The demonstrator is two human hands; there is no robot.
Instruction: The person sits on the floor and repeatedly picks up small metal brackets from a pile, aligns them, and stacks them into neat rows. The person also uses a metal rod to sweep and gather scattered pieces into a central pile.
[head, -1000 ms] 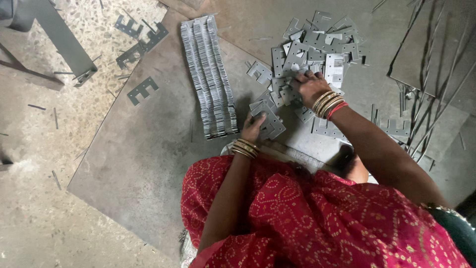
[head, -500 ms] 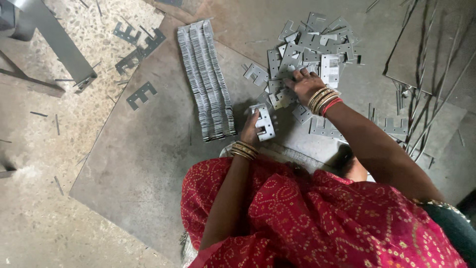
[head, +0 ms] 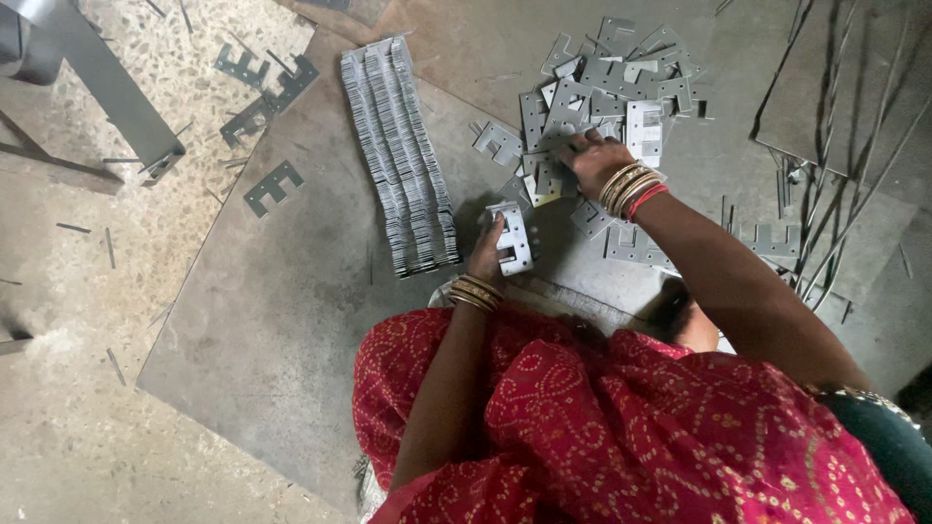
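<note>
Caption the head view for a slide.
Left hand holds a small stack of metal stampings; right hand reaches into the loose pile.

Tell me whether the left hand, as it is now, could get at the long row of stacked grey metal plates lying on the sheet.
Probably yes. The left hand sits just beside the long row of stacked grey metal plates, nothing lying between them, though it already grips a small stack of E-shaped metal plates.

Metal workshop, floor-level work. Speckled concrete floor (head: 87, 417) w/ slivers of scrap; big steel sheet (head: 282, 320) laid flat as work surface. Loose pile of stamped E-shaped plates (head: 607, 87), neat stacked rows of them (head: 398, 155), wire rods (head: 835, 175) at right, steel frame leg (head: 97, 87) top left.
</note>
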